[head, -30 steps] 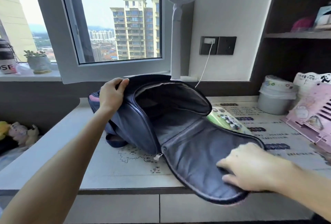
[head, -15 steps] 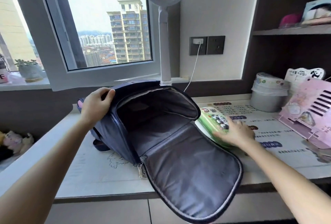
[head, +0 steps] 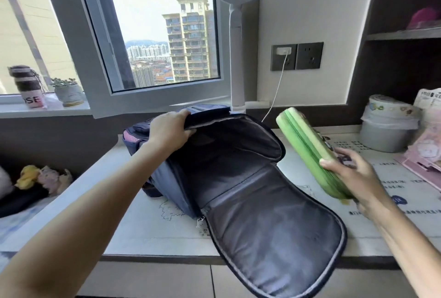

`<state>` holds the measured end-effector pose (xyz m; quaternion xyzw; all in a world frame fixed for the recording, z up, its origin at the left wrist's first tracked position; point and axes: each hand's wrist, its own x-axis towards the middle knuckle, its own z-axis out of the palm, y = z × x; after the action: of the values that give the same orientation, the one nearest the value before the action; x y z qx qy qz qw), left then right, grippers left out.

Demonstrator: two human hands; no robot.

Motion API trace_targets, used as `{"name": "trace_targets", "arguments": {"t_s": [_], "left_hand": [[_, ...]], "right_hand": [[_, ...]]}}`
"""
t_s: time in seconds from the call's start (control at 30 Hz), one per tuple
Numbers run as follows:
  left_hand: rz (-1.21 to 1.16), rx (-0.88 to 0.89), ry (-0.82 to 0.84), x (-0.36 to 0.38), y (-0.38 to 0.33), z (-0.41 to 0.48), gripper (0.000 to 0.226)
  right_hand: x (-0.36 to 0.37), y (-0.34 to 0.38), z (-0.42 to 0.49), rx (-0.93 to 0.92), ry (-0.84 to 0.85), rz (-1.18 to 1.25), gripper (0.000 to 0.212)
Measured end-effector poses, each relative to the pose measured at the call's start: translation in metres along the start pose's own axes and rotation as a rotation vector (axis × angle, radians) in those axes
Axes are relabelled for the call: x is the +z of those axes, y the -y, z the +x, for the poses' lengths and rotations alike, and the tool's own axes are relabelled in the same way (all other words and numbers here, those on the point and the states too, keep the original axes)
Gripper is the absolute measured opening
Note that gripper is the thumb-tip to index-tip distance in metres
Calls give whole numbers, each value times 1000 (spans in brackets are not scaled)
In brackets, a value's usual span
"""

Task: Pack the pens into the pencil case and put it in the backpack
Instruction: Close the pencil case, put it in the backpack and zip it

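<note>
One pencil case (head: 307, 149), right hand (head: 355, 173) fingers (head: 330, 163) gripping

backpack (head: 214, 178) flopped open on the desk (head: 152, 226)
pencil case (head: 307, 152) is up just right of it in the right hand (head: 353, 173), left hand (head: 169, 130) grips its top rim, lamp (head: 236, 59) right behind

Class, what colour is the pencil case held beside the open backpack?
Green, seen in the head view: the pencil case in the right hand.

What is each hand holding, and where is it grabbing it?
The left hand grips the backpack by the top edge of its opening. The right hand holds the green pencil case near its lower end.
</note>
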<state>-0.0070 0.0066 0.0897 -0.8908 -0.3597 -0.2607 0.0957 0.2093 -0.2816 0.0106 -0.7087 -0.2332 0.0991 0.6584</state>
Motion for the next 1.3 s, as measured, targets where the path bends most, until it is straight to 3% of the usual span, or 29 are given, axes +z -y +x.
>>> {"name": "trace_targets", "arguments": {"t_s": [0.1, 0.23, 0.3, 0.43, 0.7, 0.83, 0.93, 1.07, 1.3], "left_hand": [[-24, -15, -72, -5, 0, 8, 32], [-167, -119, -112, -15, 10, 15, 28], [-225, -152, -126, -16, 19, 14, 27], [-289, -156, -186, -15, 31, 8, 26], [-298, -86, -119, -16, 38, -5, 29], [-311, -97, -141, -19, 40, -10, 28], [-325, -104, -125, -17, 43, -9, 29], [-314, -73, -98, -15, 42, -7, 30], [-260, -46, -118, -9, 35, -17, 31]], "right_hand": [[18, 28, -40, -102, 262, -138, 56], [64, 45, -56, -197, 498, -767, 60], [81, 53, -50, -165, 574, -891, 66], [99, 68, -36, -107, 678, -964, 66], [193, 26, -38, -200, 489, -1025, 69], [194, 16, -23, -203, 732, -824, 86], [160, 10, -3, -343, 946, -803, 71], [163, -4, 6, -498, 859, -770, 60], [205, -12, 0, -702, 610, -1157, 49]]}}
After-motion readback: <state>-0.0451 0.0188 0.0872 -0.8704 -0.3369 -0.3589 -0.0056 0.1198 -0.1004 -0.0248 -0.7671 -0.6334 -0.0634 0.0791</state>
